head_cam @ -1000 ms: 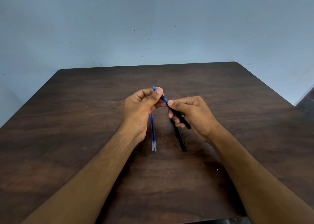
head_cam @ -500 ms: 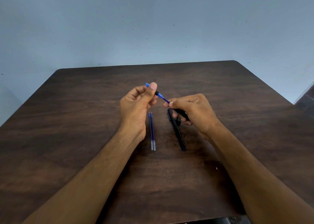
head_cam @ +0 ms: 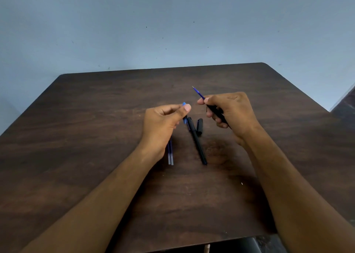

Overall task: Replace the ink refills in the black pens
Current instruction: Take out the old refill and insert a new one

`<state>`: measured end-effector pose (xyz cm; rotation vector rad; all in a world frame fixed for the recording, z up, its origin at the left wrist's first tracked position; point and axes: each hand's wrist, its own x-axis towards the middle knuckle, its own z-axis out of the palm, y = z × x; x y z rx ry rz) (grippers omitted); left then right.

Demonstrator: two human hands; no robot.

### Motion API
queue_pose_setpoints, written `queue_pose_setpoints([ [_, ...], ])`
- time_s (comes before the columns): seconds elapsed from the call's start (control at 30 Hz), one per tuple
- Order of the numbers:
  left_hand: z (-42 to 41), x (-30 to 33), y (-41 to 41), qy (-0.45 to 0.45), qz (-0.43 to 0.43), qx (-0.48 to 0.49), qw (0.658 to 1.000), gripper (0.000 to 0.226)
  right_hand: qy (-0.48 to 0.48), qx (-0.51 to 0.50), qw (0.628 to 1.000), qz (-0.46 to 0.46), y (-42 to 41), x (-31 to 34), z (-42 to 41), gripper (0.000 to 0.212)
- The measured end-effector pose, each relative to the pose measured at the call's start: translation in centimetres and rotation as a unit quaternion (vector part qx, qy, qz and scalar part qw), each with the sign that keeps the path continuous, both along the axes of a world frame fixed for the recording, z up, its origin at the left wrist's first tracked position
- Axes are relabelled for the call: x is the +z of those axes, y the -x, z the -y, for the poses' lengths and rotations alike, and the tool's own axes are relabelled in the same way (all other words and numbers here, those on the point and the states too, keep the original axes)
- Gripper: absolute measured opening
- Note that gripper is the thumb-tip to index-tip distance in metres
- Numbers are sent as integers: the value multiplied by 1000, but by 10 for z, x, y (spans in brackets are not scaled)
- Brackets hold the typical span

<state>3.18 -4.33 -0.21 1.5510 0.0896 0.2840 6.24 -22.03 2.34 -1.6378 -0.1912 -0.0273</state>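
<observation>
My right hand (head_cam: 230, 110) grips a black pen barrel (head_cam: 217, 111) with its blue ink refill (head_cam: 198, 93) sticking out bare, up and to the left. My left hand (head_cam: 163, 124) pinches a small blue-ended tip piece (head_cam: 184, 104) between thumb and forefinger, apart from the barrel. Between my hands a second black pen (head_cam: 197, 143) lies on the table, with a loose black cap (head_cam: 199, 126) beside its far end. Two blue refills (head_cam: 170, 156) lie side by side next to my left wrist, their far ends hidden by the hand.
Everything rests on a dark wooden table (head_cam: 96, 137) set against a pale blue wall (head_cam: 172, 32). Its near edge runs along the bottom, where a dark object (head_cam: 249, 243) shows below it.
The tip piece has come off the pen: my left hand carried it away to the left while my right hand lifted the barrel, baring the refill. The cap on the table is now visible.
</observation>
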Motion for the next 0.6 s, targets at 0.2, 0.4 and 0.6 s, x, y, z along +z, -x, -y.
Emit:
queue_pose_setpoints([
  [0.2, 17, -2, 7, -190, -22, -76, 979, 10, -28, -10, 1000, 3, -2, 3, 5, 21],
  [0.4, 36, 7, -1, -342, -17, -17, 939, 27, -28, -19, 999, 15, -2, 4, 5, 21],
  [0.6, 58, 7, -10, -441, -37, 2, 897, 25, -30, -41, 999, 12, -4, 2, 7, 21],
])
